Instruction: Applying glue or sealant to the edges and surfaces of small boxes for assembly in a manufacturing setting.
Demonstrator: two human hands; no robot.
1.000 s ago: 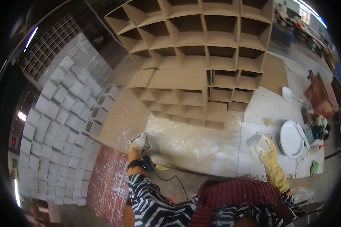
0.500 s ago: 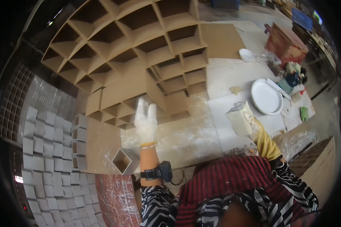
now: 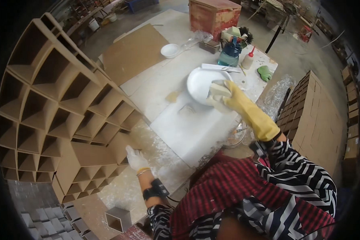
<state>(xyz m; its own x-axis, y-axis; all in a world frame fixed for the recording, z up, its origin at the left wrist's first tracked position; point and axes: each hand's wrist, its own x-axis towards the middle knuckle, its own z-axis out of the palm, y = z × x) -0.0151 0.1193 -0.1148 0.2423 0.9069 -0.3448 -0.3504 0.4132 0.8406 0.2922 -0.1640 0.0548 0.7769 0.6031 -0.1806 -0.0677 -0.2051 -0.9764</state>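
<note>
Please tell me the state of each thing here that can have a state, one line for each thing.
Left hand: white glove, resting on the cardboard grid.
Cardboard grid: assembled, cells empty, lying on the table.
Right hand: yellow glove, gripping a pale sponge block.
Sponge block: held over the plate's edge.
White plate: lying flat.
Small white bowl: upright, apart.

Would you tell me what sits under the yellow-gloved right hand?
The right hand holds a pale sponge-like block over the rim of a white plate. The glove and block hide that part of the plate.
</note>
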